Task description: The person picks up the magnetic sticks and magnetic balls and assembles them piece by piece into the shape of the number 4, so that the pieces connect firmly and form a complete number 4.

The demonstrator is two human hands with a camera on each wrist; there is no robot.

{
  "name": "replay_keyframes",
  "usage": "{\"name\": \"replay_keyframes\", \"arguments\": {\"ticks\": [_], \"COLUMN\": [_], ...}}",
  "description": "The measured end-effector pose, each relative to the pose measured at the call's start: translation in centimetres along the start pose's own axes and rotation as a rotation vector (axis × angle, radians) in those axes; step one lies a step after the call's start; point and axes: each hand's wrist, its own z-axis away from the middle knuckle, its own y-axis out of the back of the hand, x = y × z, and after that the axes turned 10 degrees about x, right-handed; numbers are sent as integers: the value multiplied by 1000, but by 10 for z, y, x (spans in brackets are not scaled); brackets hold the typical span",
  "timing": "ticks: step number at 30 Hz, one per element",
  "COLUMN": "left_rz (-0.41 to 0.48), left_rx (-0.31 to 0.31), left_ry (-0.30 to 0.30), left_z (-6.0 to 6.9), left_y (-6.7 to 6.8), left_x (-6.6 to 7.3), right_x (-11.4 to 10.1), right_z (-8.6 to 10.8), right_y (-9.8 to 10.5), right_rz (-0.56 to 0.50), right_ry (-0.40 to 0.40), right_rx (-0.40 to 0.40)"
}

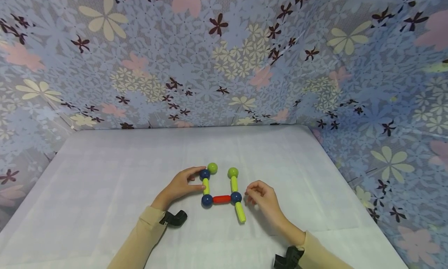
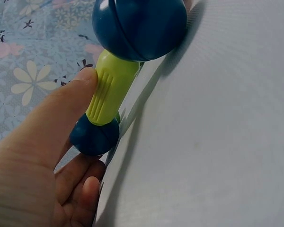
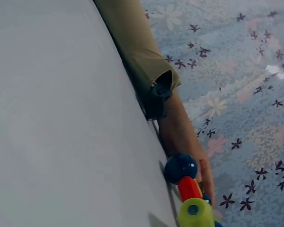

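A toy frame of balls and rods lies on the white table. Its red rod (image 1: 222, 199) joins the near-left blue ball (image 1: 207, 201) to the right blue ball (image 1: 236, 197). My left hand (image 1: 182, 185) holds the frame's left side: the thumb lies against a lime rod (image 2: 111, 87), and fingers reach round the far blue ball (image 2: 94, 136). Touching that ball is a lime ball (image 1: 212, 167). On the right, another lime rod leads to a second lime ball (image 1: 233, 172); a third rod (image 1: 240, 212) points nearward. My right hand (image 1: 264, 199), loosely curled, holds nothing beside it.
The white-covered table (image 1: 122, 156) stretches around the frame. A flowered cloth (image 1: 196, 66) hangs behind it and along the right side. Dark wrist straps with camera mounts sit at both sleeves (image 1: 143, 234).
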Motion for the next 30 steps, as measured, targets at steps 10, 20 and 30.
{"name": "replay_keyframes", "arguments": {"ticks": [10,20,30], "left_rz": [8,7,-9], "left_rx": [-2,-1,6], "left_ry": [-9,-14,-4], "left_z": [0,0,-1], "left_y": [-1,1,1], "left_x": [1,3,1], "right_x": [-15,-18,-23], "right_z": [-24,-44,-67], "right_y": [-15,-33,-58], "right_rz": [-69,-70,-75], "right_ry": [89,103,141], "right_rx": [-35,-30,-23]}}
